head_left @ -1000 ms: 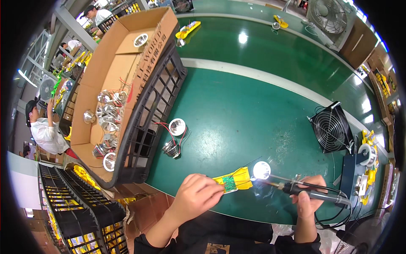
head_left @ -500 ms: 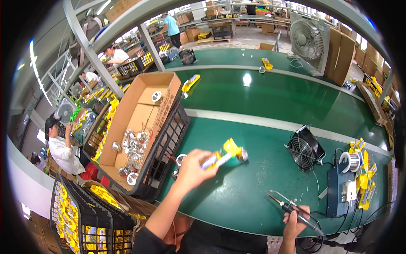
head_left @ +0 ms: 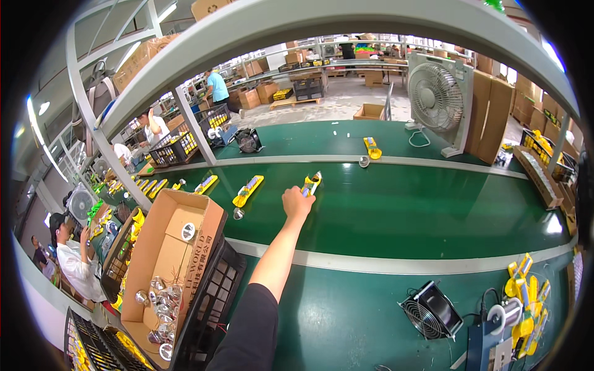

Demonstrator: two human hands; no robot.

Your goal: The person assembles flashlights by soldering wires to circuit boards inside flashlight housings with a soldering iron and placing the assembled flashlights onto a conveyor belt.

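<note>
My left hand (head_left: 298, 203) is stretched out over the green conveyor belt (head_left: 396, 216), its fingers closed on a yellow plastic housing (head_left: 311, 182) with a pale insert. Whether the housing rests on the belt is hard to tell. To its left on the belt lies another yellow housing (head_left: 248, 191) with a silver reflector cup (head_left: 239, 214) at its near end. Farther left is one more yellow housing (head_left: 206, 184). My right hand is out of view.
At left, a cardboard box (head_left: 213, 217) of silver reflector cups (head_left: 162, 304) sits on a black crate (head_left: 213, 287). On the near bench are a small black fan (head_left: 431, 310), a solder spool (head_left: 505, 314) and piled yellow housings (head_left: 527, 290). A metal beam (head_left: 346, 20) arches overhead.
My left hand has moved from the near bench out over the belt with the yellow housing. My right hand, holding a soldering iron before, has left the view. The view has shifted.
</note>
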